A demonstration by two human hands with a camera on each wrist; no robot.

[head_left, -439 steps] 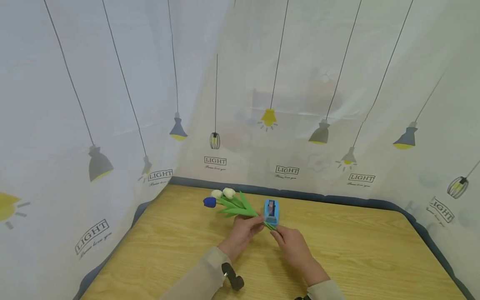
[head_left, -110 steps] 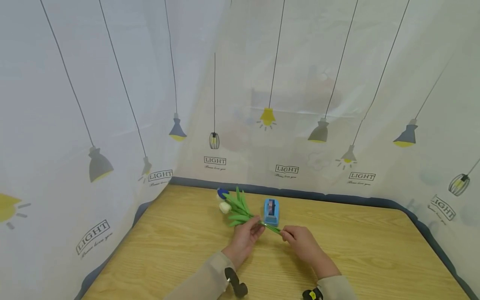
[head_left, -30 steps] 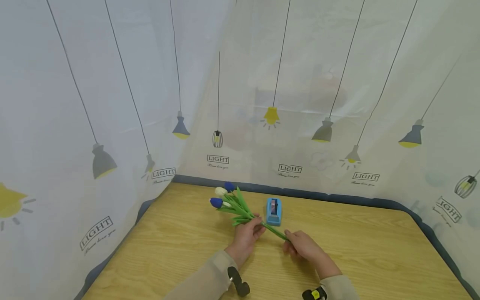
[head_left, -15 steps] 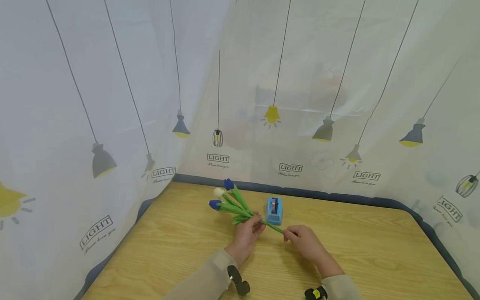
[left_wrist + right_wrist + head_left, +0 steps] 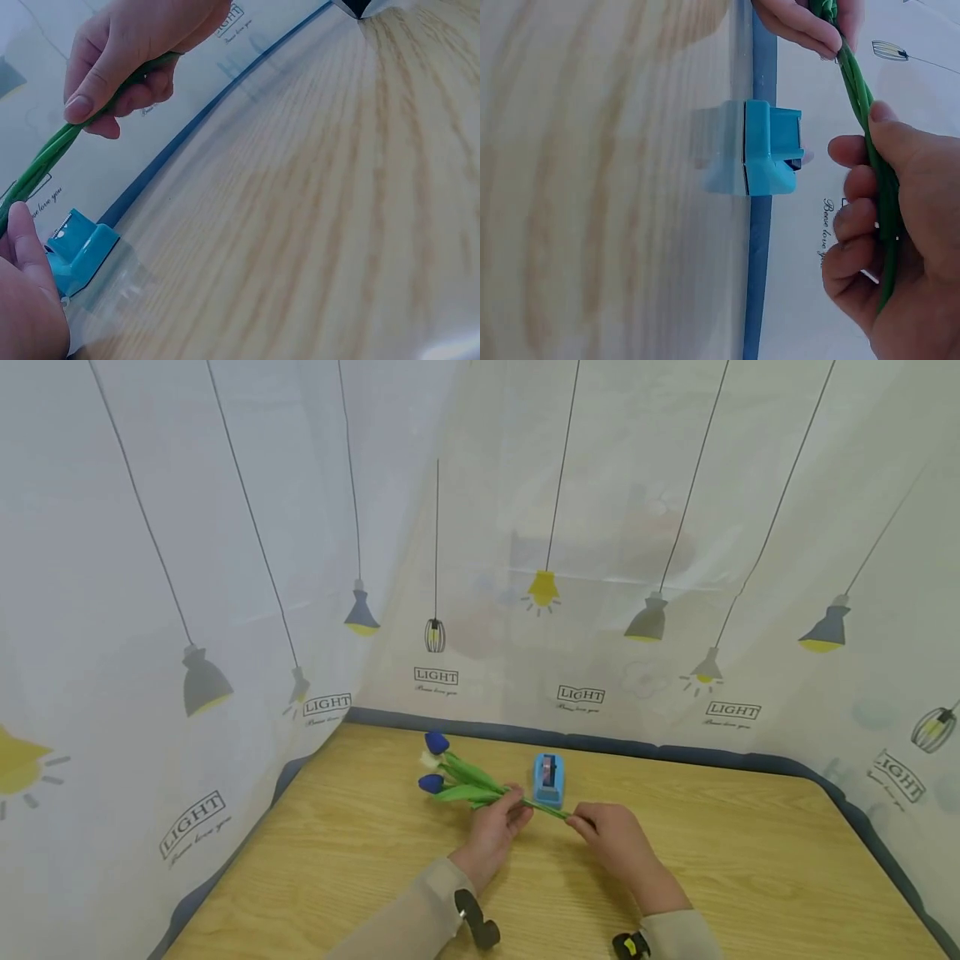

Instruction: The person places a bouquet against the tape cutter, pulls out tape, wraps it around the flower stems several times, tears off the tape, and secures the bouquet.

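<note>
A bunch of artificial tulips [image 5: 465, 774], with blue and white heads and green leaves, is held above the table, heads to the left. My left hand [image 5: 491, 831] grips it just below the leaves. The right hand [image 5: 611, 839] holds the lower ends of the stems. In the right wrist view the green stems [image 5: 881, 180] run along the right palm, with thumb and curled fingers around them. A blue tape dispenser [image 5: 549, 779] stands on the table just beyond the stems.
The wooden table [image 5: 735, 860] has a dark blue padded border [image 5: 615, 747] at the back and sides. A pale curtain [image 5: 495, 485] printed with hanging lamps encloses it. Black straps [image 5: 476, 920] sit at the cuffs.
The bunch has turned about its stems, so the blue and white heads have changed places. The right hand has shifted its grip along the stem ends. The tape dispenser stays put.
</note>
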